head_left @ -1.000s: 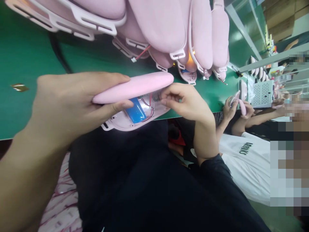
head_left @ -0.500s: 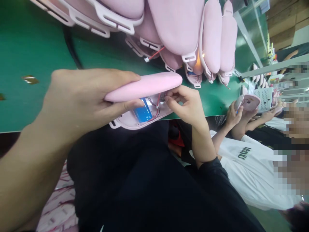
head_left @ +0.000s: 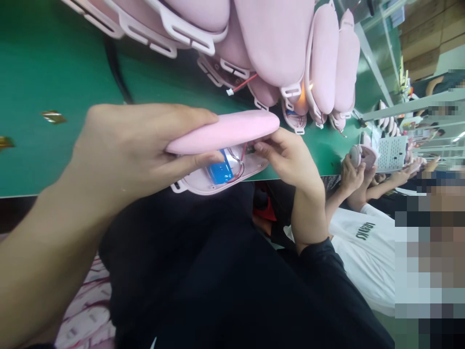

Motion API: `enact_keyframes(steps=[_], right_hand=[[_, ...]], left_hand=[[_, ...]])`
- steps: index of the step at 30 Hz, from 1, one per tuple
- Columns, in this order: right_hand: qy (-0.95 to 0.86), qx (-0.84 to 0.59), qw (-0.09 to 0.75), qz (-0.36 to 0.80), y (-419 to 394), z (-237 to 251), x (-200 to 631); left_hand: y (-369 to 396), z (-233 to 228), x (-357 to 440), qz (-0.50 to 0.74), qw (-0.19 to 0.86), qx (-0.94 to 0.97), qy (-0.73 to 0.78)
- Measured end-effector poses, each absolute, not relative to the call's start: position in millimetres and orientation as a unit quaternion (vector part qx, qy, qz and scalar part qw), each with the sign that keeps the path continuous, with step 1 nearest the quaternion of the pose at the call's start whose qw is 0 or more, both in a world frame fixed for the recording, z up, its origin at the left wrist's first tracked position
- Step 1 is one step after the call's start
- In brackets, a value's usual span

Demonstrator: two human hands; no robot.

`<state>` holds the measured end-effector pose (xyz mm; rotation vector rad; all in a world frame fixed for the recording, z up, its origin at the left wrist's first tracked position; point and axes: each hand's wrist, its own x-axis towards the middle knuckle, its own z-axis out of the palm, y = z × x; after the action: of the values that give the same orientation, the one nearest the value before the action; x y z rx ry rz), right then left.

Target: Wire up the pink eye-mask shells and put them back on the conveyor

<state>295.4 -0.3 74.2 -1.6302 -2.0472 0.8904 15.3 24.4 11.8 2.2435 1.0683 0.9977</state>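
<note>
Pink cover (head_left: 225,132) is clamped in the left grip (head_left: 127,150) above an open shell (head_left: 192,183) with 1 blue pack (head_left: 220,169), at the desk (head_left: 36,160) edge. Whether the right grip (head_left: 290,157), fingertips half-hidden inside, is closed cannot be told. Beyond, pink cases (head_left: 274,39) are piled.

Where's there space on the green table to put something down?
Left of the black cable, above the gold scraps, the green table looks bare. A narrower bare strip runs right of the cable, between the left hand and piled pink cases. Along the top it's crowded: the cases overlap.
</note>
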Motion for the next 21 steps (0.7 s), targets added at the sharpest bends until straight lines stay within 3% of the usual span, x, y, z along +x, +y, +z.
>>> enact_keyframes(steps=[15,21], right_hand=[[-0.766,-0.621,0.139,0.094,-12,35,296],[-0.748,-0.630,0.170,0.121,-17,30,295]], left_hand=[[25,9,16,0.376,0.211,0.818,0.380],[24,13,14,0.355,0.214,0.820,0.394]])
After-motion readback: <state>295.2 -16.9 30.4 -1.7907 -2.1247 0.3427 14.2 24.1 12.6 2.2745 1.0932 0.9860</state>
